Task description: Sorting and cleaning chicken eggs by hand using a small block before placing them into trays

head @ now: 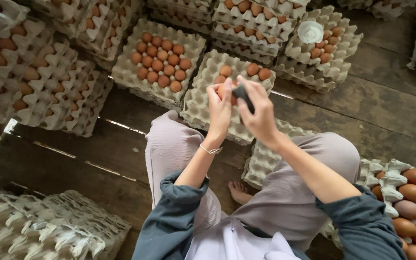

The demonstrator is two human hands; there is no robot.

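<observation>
My left hand (219,107) grips a brown egg (223,90) above a grey pulp egg tray (203,103). My right hand (258,113) holds a small dark object (243,96) pressed against that egg. The tray below holds a few brown eggs (258,71) in its far corner. Both hands are raised in front of my knees, and I sit on a wooden floor (362,106).
A tray partly filled with brown eggs (161,60) lies to the left. Stacked trays of eggs (30,72) fill the left side and the back (251,21). More eggs sit at the lower right (415,212). Empty trays pile up at the lower left (44,226). A white lid (310,32) rests on a far tray.
</observation>
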